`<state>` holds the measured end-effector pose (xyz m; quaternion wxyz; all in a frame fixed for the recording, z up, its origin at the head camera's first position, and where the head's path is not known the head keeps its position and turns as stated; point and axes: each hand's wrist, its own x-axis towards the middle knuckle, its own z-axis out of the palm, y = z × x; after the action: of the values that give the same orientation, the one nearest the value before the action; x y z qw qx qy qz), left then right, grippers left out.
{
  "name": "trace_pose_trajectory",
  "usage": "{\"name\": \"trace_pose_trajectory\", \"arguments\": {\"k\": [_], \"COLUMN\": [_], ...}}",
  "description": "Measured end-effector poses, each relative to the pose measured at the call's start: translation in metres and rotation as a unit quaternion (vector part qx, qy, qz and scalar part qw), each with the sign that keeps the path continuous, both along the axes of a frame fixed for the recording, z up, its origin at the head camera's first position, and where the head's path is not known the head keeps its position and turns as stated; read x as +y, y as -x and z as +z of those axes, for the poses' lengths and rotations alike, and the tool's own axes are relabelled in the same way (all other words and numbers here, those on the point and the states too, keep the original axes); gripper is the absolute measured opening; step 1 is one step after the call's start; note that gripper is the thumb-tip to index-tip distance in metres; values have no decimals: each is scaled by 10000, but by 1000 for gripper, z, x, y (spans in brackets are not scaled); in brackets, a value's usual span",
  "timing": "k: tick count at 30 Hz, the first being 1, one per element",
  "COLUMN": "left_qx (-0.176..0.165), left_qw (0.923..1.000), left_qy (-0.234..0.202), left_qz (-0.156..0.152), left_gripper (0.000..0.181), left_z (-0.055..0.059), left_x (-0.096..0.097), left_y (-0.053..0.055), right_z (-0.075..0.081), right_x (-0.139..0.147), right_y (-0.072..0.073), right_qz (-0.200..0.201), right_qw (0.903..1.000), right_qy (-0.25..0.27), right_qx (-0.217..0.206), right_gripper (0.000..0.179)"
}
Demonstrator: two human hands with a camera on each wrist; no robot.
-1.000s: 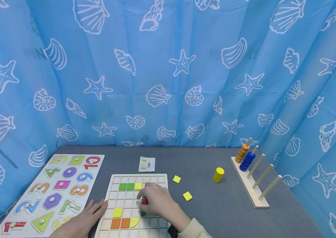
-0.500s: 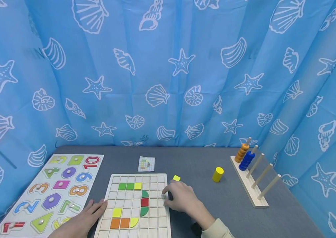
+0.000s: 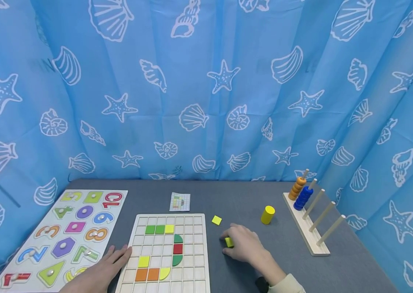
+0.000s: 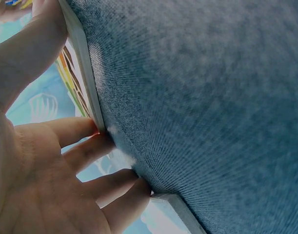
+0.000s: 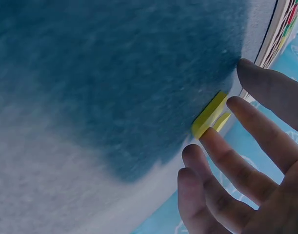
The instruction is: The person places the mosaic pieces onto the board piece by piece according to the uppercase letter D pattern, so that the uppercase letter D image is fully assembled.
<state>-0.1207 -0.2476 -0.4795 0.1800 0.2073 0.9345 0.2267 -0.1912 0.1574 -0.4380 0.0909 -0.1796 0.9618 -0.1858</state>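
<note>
A pale wooden grid board (image 3: pixel 193 275) lies on the grey table, with green, yellow, orange and red tiles (image 3: pixel 178 248) in some of its cells. My left hand (image 3: pixel 105 264) rests at the board's left edge with its fingers extended. To the right of the board, my right hand (image 3: pixel 245 245) is over a yellow square tile (image 3: pixel 229 242), partly hidden by its fingers. In the right wrist view two fingertips touch or nearly touch that yellow tile (image 5: pixel 207 116), while the thumb stands apart from it. A second yellow tile (image 3: pixel 216 220) lies just beyond this hand.
A number-and-shape puzzle board (image 3: pixel 105 199) lies at left, beside the left hand. Behind the grid board is a small pattern card (image 3: pixel 180 202). A yellow cylinder (image 3: pixel 267 215) and a peg stand (image 3: pixel 310 232) with orange and blue beads stand at right.
My right hand has left the grid board and moved right to the nearer yellow tile. Green and red pieces it was covering now show on the board. My left hand stays in place.
</note>
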Motion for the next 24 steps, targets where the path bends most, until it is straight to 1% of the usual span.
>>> {"name": "trace_pose_trajectory", "arguments": {"k": [5,8,13,15,20,24], "left_qx": [-8,45,275,244,-34,-51], "left_qw": [10000,10000,9995,9996,10000,10000], "left_qy": [-41,-20,125,108,-25,0], "left_qz": [-3,-14,-84,-65,46,56], "left_gripper": [109,109,109,109,111,111], "left_z": [-1,-2,-4,-4,-1,0], "left_x": [-1,-1,-1,-1,0,1], "left_y": [0,0,-1,-1,1,1], "right_z": [-2,-3,-4,-5,-6,-8], "right_x": [5,6,7,7,7,8], "right_y": [0,1,1,2,3,4], "right_qz": [-126,-164,-195,-214,-257,-236], "right_qw": [9999,9999,9998,9998,9996,9997], "right_qy": [3,-7,-33,-27,-50,3], "right_qx": [-27,-9,18,19,83,92], "right_gripper": [29,32,34,33,33,30]}}
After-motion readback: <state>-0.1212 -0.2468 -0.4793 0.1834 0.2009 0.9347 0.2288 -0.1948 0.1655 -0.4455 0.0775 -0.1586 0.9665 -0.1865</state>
